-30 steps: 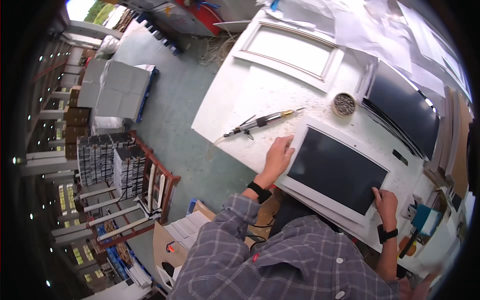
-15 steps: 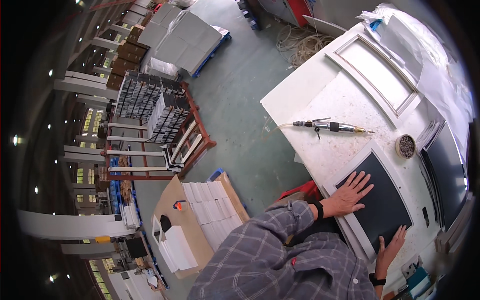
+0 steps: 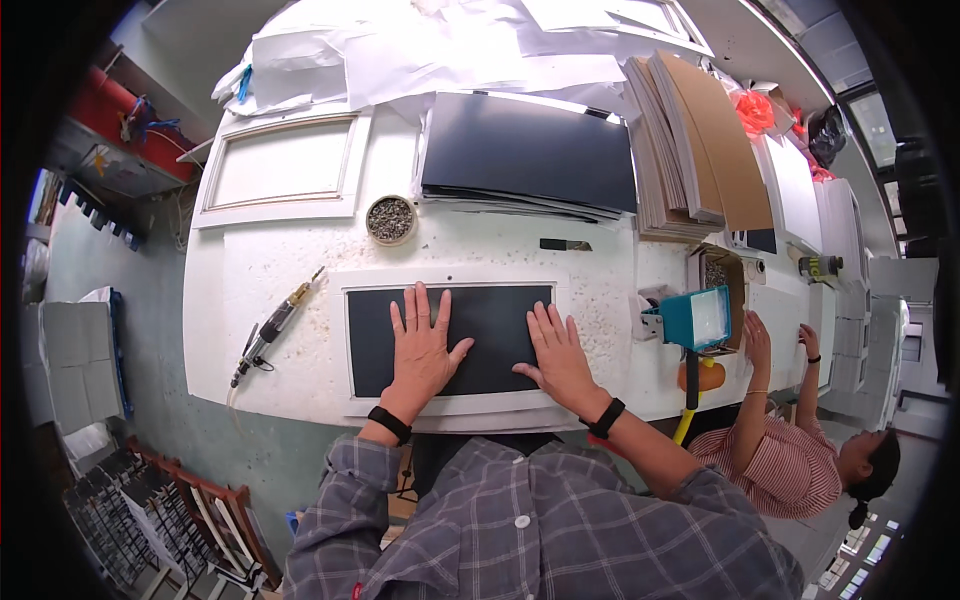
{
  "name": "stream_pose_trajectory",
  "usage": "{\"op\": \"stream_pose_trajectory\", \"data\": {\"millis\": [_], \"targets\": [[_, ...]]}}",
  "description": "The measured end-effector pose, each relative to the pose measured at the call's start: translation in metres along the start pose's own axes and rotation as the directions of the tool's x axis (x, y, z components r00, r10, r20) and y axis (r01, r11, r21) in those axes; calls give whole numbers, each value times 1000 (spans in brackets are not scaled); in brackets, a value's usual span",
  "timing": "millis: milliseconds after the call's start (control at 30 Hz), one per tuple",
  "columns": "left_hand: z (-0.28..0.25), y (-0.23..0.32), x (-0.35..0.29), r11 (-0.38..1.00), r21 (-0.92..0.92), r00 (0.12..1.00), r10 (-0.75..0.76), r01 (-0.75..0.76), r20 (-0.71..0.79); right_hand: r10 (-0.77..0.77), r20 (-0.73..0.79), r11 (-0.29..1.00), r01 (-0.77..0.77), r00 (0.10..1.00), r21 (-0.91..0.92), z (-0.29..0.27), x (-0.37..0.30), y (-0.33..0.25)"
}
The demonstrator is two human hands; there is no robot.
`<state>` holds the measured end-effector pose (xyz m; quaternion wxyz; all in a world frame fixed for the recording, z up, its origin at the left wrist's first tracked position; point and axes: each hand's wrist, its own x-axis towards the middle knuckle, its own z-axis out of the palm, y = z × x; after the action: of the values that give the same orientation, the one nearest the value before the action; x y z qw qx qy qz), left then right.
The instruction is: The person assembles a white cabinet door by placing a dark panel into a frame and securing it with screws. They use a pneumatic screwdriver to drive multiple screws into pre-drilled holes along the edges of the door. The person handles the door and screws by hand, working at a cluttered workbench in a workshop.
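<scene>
A dark flat panel (image 3: 487,345) sits within a white rectangular frame (image 3: 452,406) at the table's near edge. My left hand (image 3: 425,347) lies on the panel left of its middle, fingers spread and pointing away from me. Toward the panel's right end rests my right hand (image 3: 563,362), open, its fingers near the frame's right side. Neither hand grips anything. To the left of the frame, a pneumatic screwdriver (image 3: 272,330) lies on the table, its bit pointing away. A round tub of small metal fasteners (image 3: 390,219) stands behind the frame.
Another white frame (image 3: 285,170) lies back left, beside a stack of dark panels (image 3: 530,150). Brown boards (image 3: 725,150) stand at the back right. Nearer are a teal device (image 3: 695,318) and a box of small parts (image 3: 728,275). A person in a striped shirt (image 3: 775,455) works at right.
My view has swung right, so the table now lies straight ahead and the co-worker shows. My right hand has moved from the frame's near right corner onto the panel.
</scene>
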<state>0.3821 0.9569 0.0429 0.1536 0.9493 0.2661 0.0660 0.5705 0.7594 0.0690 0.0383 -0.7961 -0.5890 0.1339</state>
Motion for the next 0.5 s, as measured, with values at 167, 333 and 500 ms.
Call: {"op": "stream_pose_trajectory", "data": {"millis": [167, 333, 500], "targets": [[-4, 4, -3, 999, 15, 994, -46, 45, 98, -16, -8, 999, 16, 1000, 37, -1, -2, 2], [-4, 6, 1, 997, 67, 992, -38, 30, 121, -19, -75, 994, 27, 997, 107, 5, -3, 2], [-6, 12, 6, 994, 108, 990, -39, 24, 138, -22, -245, 915, 118, 969, 385, -14, -28, 23]]}}
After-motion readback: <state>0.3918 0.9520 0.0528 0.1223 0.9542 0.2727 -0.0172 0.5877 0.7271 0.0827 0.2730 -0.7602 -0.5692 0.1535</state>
